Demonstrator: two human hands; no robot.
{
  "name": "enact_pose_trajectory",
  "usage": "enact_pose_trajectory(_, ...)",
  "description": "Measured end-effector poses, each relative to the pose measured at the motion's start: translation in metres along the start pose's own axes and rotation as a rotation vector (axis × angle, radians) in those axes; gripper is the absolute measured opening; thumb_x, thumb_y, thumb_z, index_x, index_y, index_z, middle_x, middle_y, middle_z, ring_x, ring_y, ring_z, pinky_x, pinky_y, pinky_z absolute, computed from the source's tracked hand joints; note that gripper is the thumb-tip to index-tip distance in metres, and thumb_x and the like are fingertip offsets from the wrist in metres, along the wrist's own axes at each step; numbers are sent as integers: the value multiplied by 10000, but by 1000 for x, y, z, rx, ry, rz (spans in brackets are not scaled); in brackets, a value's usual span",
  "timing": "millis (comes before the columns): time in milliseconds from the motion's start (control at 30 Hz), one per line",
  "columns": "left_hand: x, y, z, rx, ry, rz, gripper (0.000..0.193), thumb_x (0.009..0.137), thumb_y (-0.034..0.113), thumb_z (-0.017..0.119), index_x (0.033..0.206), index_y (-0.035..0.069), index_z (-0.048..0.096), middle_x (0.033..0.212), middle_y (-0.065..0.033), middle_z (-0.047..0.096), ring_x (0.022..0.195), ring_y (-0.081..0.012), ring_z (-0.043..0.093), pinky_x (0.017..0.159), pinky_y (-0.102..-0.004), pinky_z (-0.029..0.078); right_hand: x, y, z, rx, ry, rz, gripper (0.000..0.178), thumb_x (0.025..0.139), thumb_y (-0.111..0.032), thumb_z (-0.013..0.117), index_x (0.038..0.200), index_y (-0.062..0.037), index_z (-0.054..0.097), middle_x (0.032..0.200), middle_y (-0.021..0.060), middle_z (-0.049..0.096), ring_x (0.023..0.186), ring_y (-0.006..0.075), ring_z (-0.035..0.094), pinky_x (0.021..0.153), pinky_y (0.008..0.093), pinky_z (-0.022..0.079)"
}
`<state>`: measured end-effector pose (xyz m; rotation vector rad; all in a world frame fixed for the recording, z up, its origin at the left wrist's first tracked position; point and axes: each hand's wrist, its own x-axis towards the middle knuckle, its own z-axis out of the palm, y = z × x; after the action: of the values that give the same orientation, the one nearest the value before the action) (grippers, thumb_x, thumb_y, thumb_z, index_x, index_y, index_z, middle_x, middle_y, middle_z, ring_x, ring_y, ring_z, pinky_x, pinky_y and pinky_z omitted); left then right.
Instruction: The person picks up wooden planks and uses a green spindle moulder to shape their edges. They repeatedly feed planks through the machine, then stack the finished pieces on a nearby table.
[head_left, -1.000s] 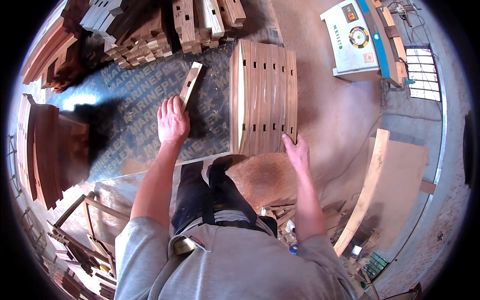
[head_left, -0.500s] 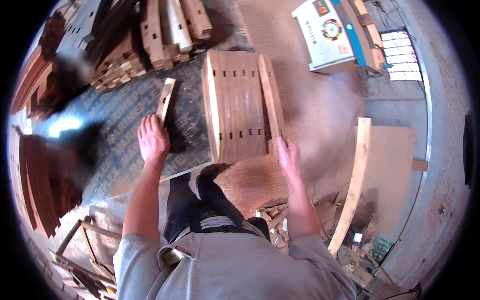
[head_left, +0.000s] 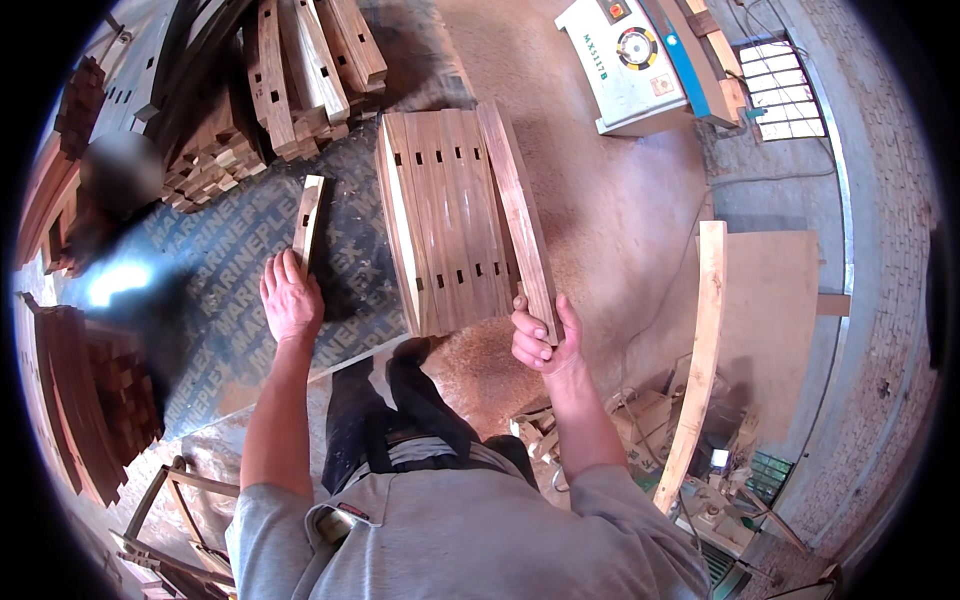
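Note:
My right hand [head_left: 548, 338] is closed round the near end of a long reddish-brown wooden slat [head_left: 520, 215], thumb on the right and fingers on the left. The slat lies along the right side of several slotted wooden pieces [head_left: 445, 215] set side by side, their dark mortises in two rows. My left hand [head_left: 292, 300] lies flat, fingers stretched out, over the near end of a short slotted wood piece [head_left: 309, 215]. That piece's covered end is hidden under the hand. Both rest over a dark printed plywood sheet [head_left: 245, 290].
Stacked slotted timbers [head_left: 275, 90] stand at the far left, and more brown boards [head_left: 75, 390] at the left edge. A white and blue machine [head_left: 630, 65] is at the far right. Nearer, a pale beam [head_left: 700, 350] leans beside a plywood panel [head_left: 770, 330].
My right hand has turned and now wraps its fingers round the slat's near end, which has swung toward me. The left hand stays at the short piece. The whole view has shifted slightly.

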<state>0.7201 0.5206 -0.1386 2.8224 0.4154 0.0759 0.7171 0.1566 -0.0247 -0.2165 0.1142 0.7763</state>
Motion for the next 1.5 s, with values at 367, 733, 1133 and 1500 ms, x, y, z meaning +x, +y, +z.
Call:
enact_pose_trajectory(367,1,-3,-1,-5,-12,-3,556,785,198,576,1277,31,377,1294,-158,457,1261,-331,380,1055,-477,283,62,1,50,-691,436,-26,366,897,-330,570,1069,-14,499,668,37,515,489,132,513,391,253,395)
enact_pose_trajectory(733,2,-4,-6,-21,-57,-22,536,824,213,545,1291,11,378,1326,-158,438,1283,-330,353,1077,-466,249,197,10,66,-1895,674,-126,428,843,-364,590,944,50,566,845,228,646,799,320,644,717,399,503)
enact_pose_trajectory(1133,3,-5,-8,-54,-55,-7,543,803,195,561,1279,7,381,1317,-168,436,1279,-348,351,1060,-483,265,270,5,72,-2311,700,15,619,892,-520,454,1073,66,536,982,294,616,944,412,611,831,478,481)
enact_pose_trajectory(1500,3,-7,-2,-43,-38,-8,548,792,185,580,1274,20,378,1305,-159,449,1269,-341,361,1055,-470,266,321,5,60,-853,694,-150,754,900,-394,563,1369,84,218,1276,295,359,1085,316,511,806,381,529)
